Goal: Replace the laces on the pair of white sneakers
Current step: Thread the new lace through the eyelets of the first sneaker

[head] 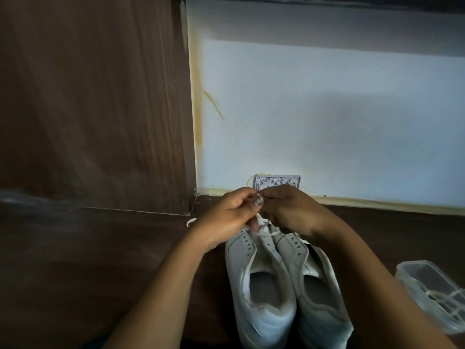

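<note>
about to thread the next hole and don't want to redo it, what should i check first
1. Grip on the lace: left hand and right hand both pinch it above the toes. Ok.
2. Sneakers steady: upright, side by side, heels toward the person. Ok.
3. Eyelets free: the visible rows on both shoes are empty. Ok.
4. Lace tip lined up with a hole: hidden by the hands. Cannot tell.
5. Lace ends even: one loop shows left of the hands, the rest is hidden. Cannot tell.
6. Spare laces: in the clear container on the right. Ok.
</note>
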